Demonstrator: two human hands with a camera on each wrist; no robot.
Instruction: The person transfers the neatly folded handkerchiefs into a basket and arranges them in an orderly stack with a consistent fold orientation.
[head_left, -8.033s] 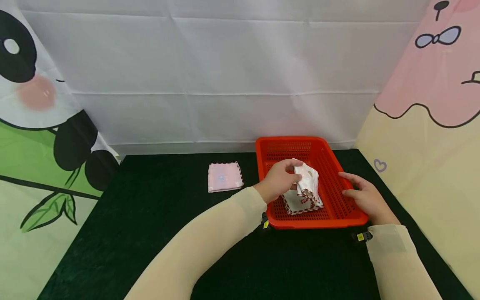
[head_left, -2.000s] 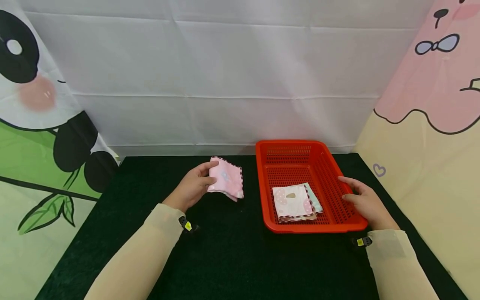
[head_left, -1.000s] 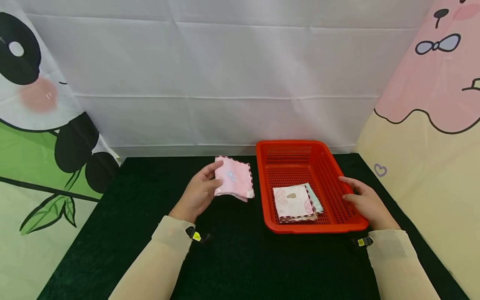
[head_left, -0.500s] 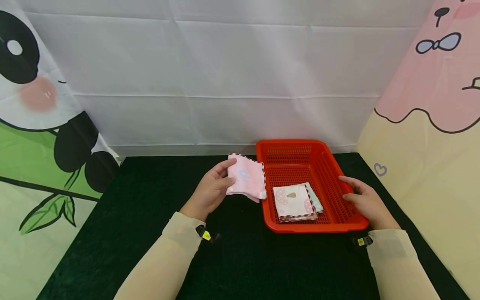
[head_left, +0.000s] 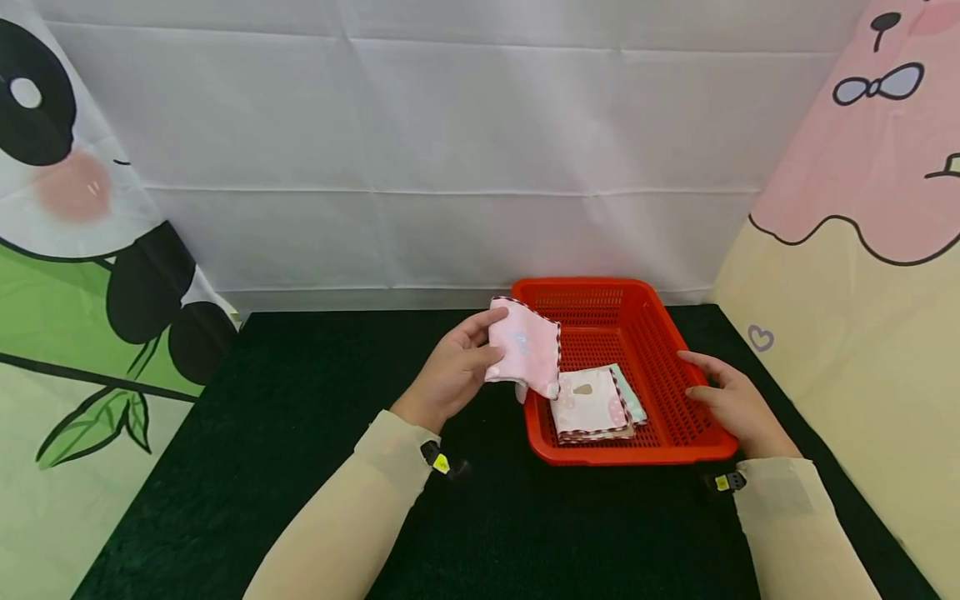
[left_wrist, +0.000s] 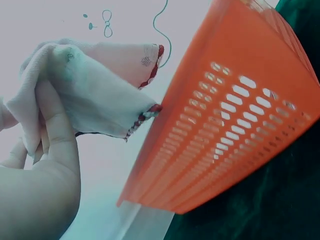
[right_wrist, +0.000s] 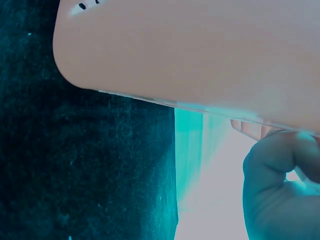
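My left hand (head_left: 455,367) pinches a folded pink handkerchief (head_left: 527,346) by its left side, thumb in front. The cloth has a dark-and-white edging and overlaps the left rim of the red plastic basket (head_left: 671,454) in the head view. In the left wrist view, the handkerchief (left_wrist: 95,95) hangs in folds beside the basket's slotted wall (left_wrist: 200,165). Folded cloths lie stacked inside, a white one with pink patches (head_left: 592,404) over a mint-green one (head_left: 628,396). My right hand (head_left: 738,404) grips the basket's right rim; the right wrist view shows its bent fingers (right_wrist: 270,165) there.
The basket stands at the back right of a dark green table covering (head_left: 360,500). Behind it hangs a creased white sheet (head_left: 450,167). Cartoon-printed cloths close off the left and right sides.
The pink handkerchief has been lifted off the table by my left hand and carried right to the basket's left rim. Earlier that hand laid the white cloth in the basket. My right hand stays put.
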